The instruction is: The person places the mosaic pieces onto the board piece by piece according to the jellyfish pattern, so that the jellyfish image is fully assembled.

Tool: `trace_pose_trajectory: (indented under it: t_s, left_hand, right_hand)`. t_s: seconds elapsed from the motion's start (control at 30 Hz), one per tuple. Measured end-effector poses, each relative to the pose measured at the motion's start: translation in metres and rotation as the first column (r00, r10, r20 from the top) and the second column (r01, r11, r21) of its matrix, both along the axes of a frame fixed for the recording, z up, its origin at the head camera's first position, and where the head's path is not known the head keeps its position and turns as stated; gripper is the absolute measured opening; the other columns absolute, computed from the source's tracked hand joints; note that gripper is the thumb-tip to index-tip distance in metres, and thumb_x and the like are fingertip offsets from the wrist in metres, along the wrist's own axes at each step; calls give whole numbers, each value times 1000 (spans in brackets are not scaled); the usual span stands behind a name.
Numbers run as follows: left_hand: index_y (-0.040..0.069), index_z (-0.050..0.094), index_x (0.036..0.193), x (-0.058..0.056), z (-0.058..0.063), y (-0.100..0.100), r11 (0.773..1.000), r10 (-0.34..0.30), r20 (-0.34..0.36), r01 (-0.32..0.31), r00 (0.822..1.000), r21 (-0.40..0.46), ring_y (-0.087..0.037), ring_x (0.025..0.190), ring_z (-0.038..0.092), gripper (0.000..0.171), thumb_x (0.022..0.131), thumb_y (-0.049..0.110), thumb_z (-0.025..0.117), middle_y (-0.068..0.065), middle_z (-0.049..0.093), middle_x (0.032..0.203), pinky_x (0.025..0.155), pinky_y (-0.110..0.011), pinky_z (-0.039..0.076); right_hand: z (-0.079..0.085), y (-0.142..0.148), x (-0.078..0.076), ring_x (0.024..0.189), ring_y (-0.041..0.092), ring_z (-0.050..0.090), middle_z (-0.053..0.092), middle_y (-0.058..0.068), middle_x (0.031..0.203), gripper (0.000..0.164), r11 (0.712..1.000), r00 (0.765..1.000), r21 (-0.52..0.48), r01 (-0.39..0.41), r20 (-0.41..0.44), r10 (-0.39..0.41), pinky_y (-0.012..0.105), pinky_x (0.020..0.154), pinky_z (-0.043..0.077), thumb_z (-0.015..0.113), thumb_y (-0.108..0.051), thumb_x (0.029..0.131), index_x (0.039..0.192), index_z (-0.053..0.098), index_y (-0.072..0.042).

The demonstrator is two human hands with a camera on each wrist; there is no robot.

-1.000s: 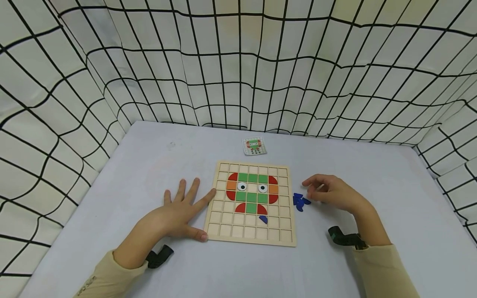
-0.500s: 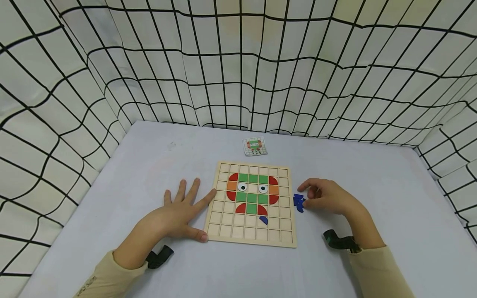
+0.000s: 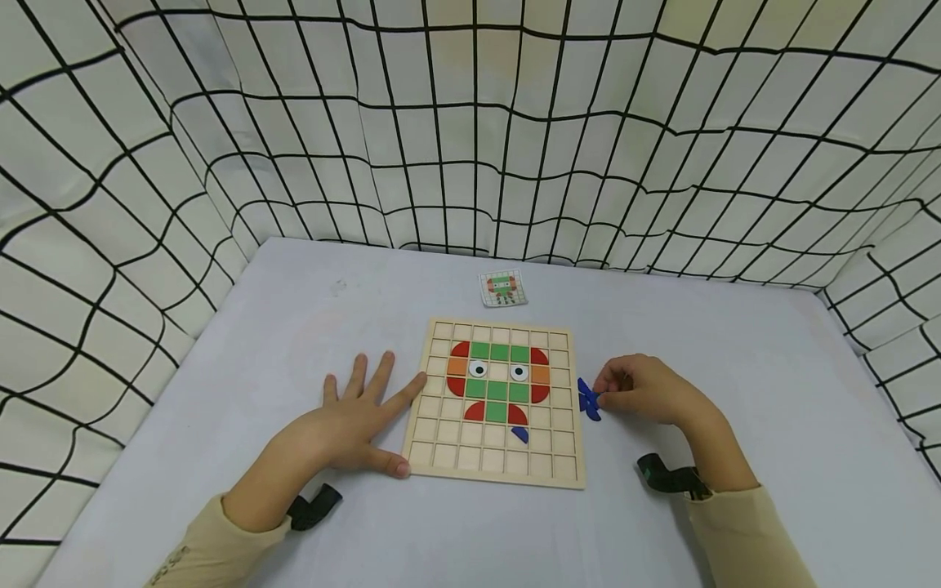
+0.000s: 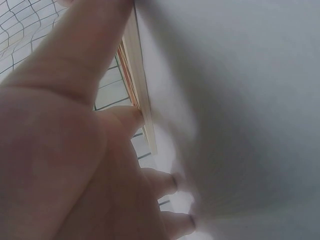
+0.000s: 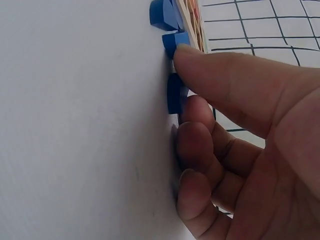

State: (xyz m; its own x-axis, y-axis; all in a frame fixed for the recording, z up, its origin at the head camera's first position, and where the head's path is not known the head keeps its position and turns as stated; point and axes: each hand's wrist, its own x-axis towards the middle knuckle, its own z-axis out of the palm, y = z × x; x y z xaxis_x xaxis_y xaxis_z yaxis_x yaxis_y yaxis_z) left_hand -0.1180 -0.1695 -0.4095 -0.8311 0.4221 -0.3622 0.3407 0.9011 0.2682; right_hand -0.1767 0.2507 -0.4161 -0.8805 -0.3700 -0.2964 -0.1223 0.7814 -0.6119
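Observation:
My left hand (image 3: 341, 425) lies flat with its fingers spread, the forefinger and thumb touching the left edge of a wooden grid board (image 3: 444, 454). On the board, red, green and orange tiles and two eye tiles (image 3: 478, 369) form a face-like pattern. Below a red tile sits one blue tile (image 3: 520, 434), tilted in its square. Right of the board, my right hand (image 3: 650, 392) has thumb and forefinger pinched about a blue wooden tile (image 5: 174, 94); the fingertips partly hide it. Several other blue tiles (image 5: 163, 14) lie against the board's edge.
Behind the board lies a small picture card (image 3: 503, 288) with a similar pattern. The white table (image 3: 353, 302) is enclosed by white walls with black netting (image 3: 470, 139). A black wrist camera (image 3: 665, 474) sits on each wrist.
My right hand has come left and slightly down to the blue tiles, and its forefinger has closed toward the thumb. The blue tiles have shifted and turned. My left hand stays put.

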Motion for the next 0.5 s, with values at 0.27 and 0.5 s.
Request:
trace_pose_trajectory:
  t_s: [0.27, 0.5]
  left_hand:
    - [30, 16, 161, 0, 0, 0, 1000, -4, -4, 4, 1000, 2, -58, 146, -7, 117, 68, 74, 72, -27, -3, 165, 103, -83, 2]
    - [29, 17, 161, 0, 0, 0, 1000, 1, 0, -1, 1000, 5, -58, 146, -7, 118, 68, 74, 72, -27, -3, 165, 102, -83, 2]
  right_hand:
    - [7, 5, 1, 76, 18, 53, 58, 1, 78, 17, 998, 1000, 55, 25, -6, -25, 33, 67, 43, 78, -14, 83, 97, 69, -13]
    - [7, -2, 4, 73, 18, 53, 59, 1, 75, 17, 992, 999, 115, 42, -18, -41, 32, 64, 44, 77, -12, 79, 93, 67, -12]
